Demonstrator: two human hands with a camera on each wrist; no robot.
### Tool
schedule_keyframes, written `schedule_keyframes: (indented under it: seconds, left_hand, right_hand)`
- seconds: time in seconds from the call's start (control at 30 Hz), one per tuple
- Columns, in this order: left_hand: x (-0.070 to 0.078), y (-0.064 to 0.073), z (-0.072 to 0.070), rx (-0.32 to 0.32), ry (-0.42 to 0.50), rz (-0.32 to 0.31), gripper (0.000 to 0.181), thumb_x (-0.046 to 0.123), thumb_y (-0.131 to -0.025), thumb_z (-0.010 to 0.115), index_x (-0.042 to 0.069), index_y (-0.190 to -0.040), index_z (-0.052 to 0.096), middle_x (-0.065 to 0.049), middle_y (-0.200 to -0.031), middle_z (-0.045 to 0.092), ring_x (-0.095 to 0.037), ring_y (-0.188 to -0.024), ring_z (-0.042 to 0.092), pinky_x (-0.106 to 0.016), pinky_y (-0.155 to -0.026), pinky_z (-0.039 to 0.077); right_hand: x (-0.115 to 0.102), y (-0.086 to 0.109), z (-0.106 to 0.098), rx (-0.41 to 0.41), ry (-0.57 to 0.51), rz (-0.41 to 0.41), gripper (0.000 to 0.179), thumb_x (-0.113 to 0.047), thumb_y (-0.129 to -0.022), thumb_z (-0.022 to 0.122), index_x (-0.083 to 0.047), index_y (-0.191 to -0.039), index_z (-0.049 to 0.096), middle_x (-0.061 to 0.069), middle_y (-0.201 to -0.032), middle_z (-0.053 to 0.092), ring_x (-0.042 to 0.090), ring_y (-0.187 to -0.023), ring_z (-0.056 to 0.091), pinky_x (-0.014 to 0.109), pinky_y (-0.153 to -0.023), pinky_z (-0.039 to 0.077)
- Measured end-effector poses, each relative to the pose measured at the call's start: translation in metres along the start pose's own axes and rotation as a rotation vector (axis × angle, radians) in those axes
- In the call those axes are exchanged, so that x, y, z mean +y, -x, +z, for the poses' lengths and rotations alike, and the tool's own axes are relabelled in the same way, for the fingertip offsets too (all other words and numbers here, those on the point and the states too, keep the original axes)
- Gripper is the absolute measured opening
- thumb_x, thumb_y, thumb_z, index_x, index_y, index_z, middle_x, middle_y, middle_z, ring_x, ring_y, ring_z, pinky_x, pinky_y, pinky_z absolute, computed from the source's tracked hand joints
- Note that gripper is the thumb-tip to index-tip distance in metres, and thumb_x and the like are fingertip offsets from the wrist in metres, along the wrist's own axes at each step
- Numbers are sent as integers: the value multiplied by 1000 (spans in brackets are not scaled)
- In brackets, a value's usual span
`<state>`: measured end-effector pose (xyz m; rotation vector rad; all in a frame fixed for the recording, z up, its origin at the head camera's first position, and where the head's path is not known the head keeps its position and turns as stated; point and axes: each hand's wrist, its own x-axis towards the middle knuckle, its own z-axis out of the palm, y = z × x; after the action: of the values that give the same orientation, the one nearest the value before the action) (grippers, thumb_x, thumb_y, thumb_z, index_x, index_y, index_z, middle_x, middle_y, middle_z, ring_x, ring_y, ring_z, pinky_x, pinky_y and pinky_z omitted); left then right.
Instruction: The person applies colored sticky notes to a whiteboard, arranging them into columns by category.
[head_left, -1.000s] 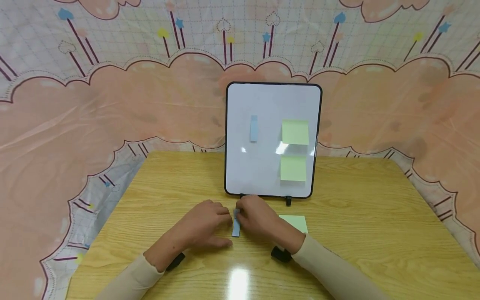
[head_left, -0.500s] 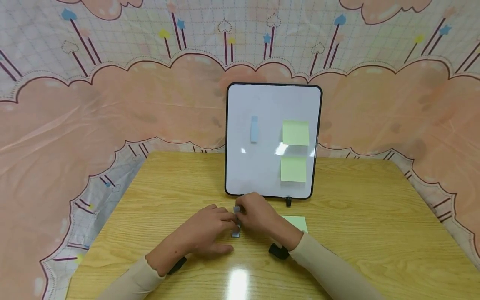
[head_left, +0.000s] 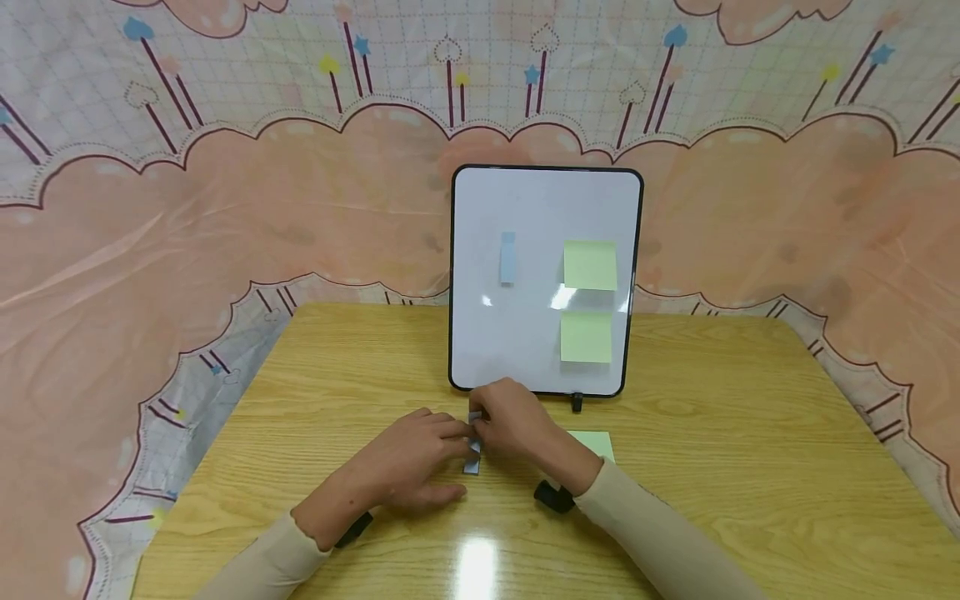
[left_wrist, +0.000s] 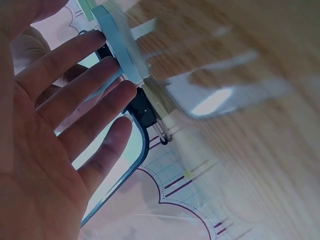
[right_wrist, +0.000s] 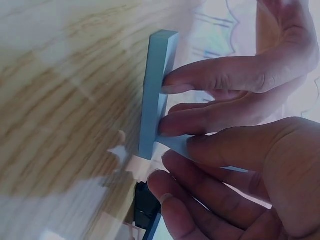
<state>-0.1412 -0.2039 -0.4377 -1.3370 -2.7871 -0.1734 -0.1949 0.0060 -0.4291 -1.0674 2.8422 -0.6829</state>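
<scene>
A narrow pad of light-blue sticky notes lies on the table in front of the whiteboard. My left hand comes from the left with fingers extended, and two fingertips rest on the pad, as the right wrist view shows. On the pad's right side my right hand pinches a blue sticky note between thumb and fingers. That sheet lifts away from the pad at an angle, its far part hidden by the fingers. In the left wrist view, the pad is beside the left fingertips.
Behind the hands stands a whiteboard on small black feet. On it are a blue strip and two green notes, an upper green note and a lower green note. A green note pad lies partly behind the right forearm.
My left hand has moved slightly right, its fingertips coming onto the blue pad. My right hand has shifted a little away from me, toward the whiteboard.
</scene>
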Motion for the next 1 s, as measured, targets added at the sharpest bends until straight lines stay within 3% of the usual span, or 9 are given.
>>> schedule_keyframes:
  seconds: [0.53, 1.0]
  left_hand:
    - [-1, 0, 4, 25, 45, -4, 34, 48, -98, 70, 26, -124, 75, 4, -140, 66, -16, -130, 61, -41, -104, 50]
    - [-1, 0, 5, 25, 70, -21, 32, 47, -98, 72, 27, -123, 74, 6, -141, 65, -16, -132, 59, -43, -107, 49]
  right_hand:
    - [0, -5, -4, 19, 27, -7, 20, -2, -91, 73, -17, -77, 71, -8, -71, 65, 7, -62, 54, 24, -56, 47]
    - [0, -6, -11, 48, 37, -17, 16, -1, -92, 71, -14, -82, 73, -3, -77, 70, 8, -65, 58, 24, -59, 48]
